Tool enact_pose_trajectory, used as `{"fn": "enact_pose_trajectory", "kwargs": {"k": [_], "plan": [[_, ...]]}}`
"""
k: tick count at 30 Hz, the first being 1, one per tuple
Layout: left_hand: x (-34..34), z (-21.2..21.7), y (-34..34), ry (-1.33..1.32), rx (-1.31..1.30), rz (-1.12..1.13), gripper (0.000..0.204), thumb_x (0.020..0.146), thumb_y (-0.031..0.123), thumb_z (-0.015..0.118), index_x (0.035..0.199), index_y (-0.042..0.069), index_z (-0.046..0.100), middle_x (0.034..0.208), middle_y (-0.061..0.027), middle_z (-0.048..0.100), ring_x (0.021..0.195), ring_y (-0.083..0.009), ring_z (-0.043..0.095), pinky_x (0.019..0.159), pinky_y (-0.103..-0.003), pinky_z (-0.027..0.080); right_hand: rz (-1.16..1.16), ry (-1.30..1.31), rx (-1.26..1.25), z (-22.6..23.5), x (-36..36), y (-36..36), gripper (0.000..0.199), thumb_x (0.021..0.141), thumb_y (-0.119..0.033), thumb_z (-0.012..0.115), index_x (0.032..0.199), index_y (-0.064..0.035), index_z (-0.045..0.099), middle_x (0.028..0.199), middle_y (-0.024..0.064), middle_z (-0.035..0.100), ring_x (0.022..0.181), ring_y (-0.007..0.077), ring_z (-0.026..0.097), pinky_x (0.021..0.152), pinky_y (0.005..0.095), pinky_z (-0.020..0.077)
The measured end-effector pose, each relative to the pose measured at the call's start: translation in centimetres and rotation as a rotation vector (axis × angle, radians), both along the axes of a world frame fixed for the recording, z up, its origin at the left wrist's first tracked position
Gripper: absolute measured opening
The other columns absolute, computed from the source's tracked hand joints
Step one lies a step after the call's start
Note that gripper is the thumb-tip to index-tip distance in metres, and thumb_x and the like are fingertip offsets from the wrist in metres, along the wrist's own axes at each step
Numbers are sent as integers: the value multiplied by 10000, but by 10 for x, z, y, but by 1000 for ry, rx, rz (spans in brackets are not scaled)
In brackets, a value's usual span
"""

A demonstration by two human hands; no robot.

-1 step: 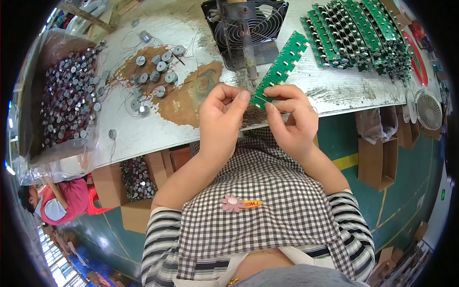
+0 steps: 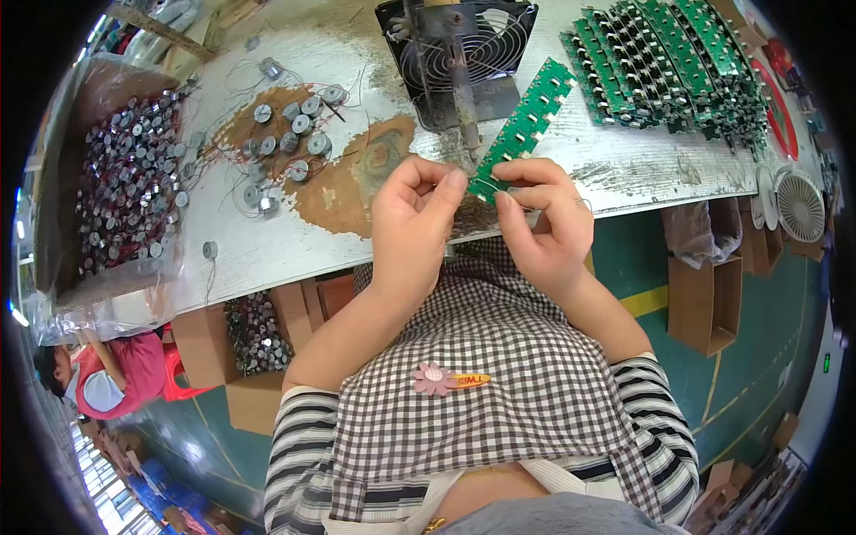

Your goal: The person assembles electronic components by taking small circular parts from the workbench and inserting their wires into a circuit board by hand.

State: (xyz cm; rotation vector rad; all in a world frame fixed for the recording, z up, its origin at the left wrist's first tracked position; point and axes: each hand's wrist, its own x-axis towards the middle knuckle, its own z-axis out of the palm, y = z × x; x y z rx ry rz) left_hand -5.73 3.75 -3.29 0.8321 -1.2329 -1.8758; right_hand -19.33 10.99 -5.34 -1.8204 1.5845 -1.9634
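Note:
A long green circuit board strip (image 2: 533, 114) slants up and away over the front edge of the table, dotted with small white and metal parts. Its near end is pinched between the thumb and fingers of my right hand (image 2: 548, 218). My left hand (image 2: 410, 214) is closed beside that same end, thumb pressed against the forefinger. Whatever it grips is hidden by the fingers. A thin pale line, perhaps a wire, crosses the board's near end between the hands. Just beyond my fingertips stands an upright, stained metal rod (image 2: 461, 89).
Behind the rod is a black fan (image 2: 504, 40). Several small round motors (image 2: 288, 141) with thin wires lie at left, near a plastic-lined carton (image 2: 98, 89) full of them. Stacked green boards (image 2: 664, 67) occupy the far right. Open cartons (image 2: 704, 308) stand below the table (image 2: 624, 174).

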Motion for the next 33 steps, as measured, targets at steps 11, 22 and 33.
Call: {"fn": "enact_pose_trajectory", "kwargs": {"k": [11,22,33], "plan": [[11,3,-16,-66,-178,-224,120,829,20,673,873,6,563,914,-51,616,769,-67,560,651,-193,462,-22,-85,64,1,-3,10,99,819,5,642,851,2,548,1034,191,578,881,232,554,774,317,451],[119,58,-91,-731,-993,563,329,760,35,710,1082,4,651,798,-15,593,665,-64,488,573,-222,402,28,-426,154,-6,-6,7,14,868,68,578,858,62,569,916,170,649,786,162,591,719,255,474],[64,16,-80,-428,-1229,762,88,907,17,572,919,-21,649,869,-32,629,753,-103,550,682,-223,439,110,-314,114,-8,-7,3,53,865,69,572,841,35,538,916,164,638,780,165,568,692,255,459]]}}
